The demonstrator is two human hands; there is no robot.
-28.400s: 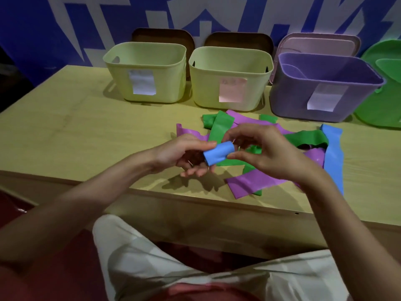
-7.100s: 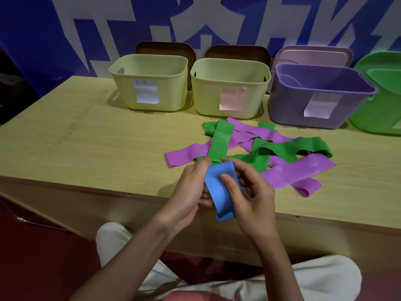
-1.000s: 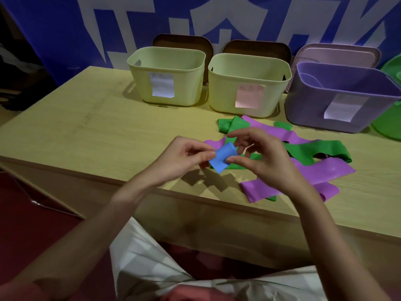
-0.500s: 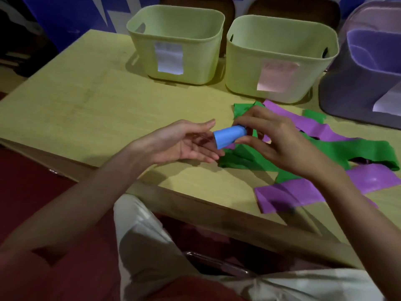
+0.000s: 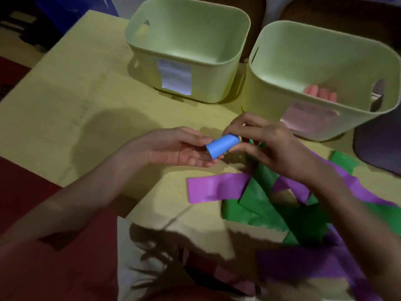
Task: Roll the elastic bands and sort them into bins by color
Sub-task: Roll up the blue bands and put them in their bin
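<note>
Left bin, pale green: white label, writing unreadable. Left hand open, palm up, fingertips under blue rolled band. Right hand pinches roll's far end above table. Second bin: pinkish label, illegible. Purple band and green band lie loose.

The purple bin is cut off by the right edge. The lower frame is smeared, and the labels' writing cannot be read. The green bands are partly hidden beneath the right hand.
</note>
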